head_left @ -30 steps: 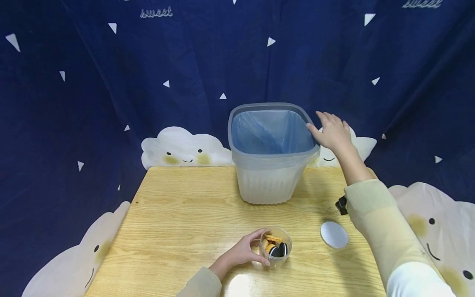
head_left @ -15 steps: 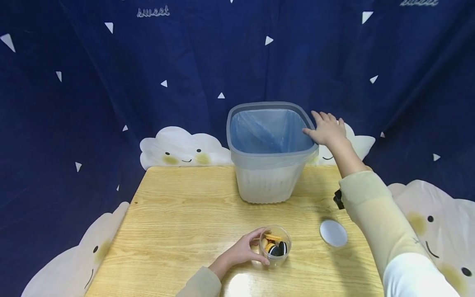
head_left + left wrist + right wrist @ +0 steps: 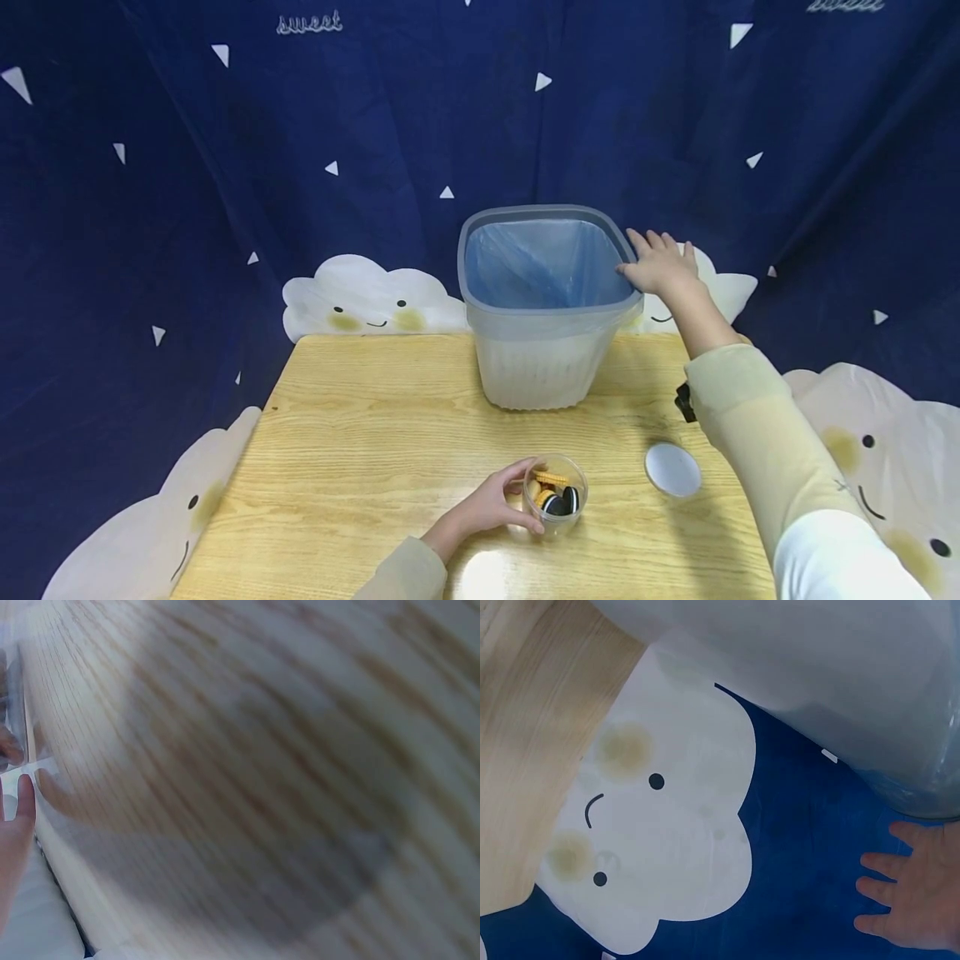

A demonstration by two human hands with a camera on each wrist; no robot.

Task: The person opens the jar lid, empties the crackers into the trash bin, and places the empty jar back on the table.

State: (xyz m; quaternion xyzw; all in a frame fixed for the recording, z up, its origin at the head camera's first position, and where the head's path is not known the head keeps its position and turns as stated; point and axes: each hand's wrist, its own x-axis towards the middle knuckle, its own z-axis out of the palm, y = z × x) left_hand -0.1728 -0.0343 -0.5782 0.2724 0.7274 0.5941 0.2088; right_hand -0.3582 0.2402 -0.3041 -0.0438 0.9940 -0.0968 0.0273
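My left hand (image 3: 491, 504) grips the near-left side of a round clear plastic tub (image 3: 579, 477), thumb in front and fingers behind. Inside lie cookies: black-and-white sandwich cookies (image 3: 555, 505) and yellow-orange ridged crackers (image 3: 552, 479). In the left wrist view only the thumb (image 3: 26, 799) and a sliver of the tub (image 3: 13, 712) show at the left edge. At the back, my right hand (image 3: 663, 265) lies at the right rim of a translucent trash bin (image 3: 540, 367), fingers spread and fairly straight, thumb over the rim. The right wrist view shows the spread fingers of that hand (image 3: 922, 892) beside the bin wall (image 3: 817, 667).
A blue-grey bag (image 3: 547, 258) lines the bin. A round white lid (image 3: 672, 469) lies on the wooden table (image 3: 360, 433), right of the tub. A dark blue curtain (image 3: 397, 117) with white clouds stands behind the table and along its sides.
The whole scene shifts slightly left in view. My right hand moves a little left, closer along the bin's rim. The left hand and tub stay in place.
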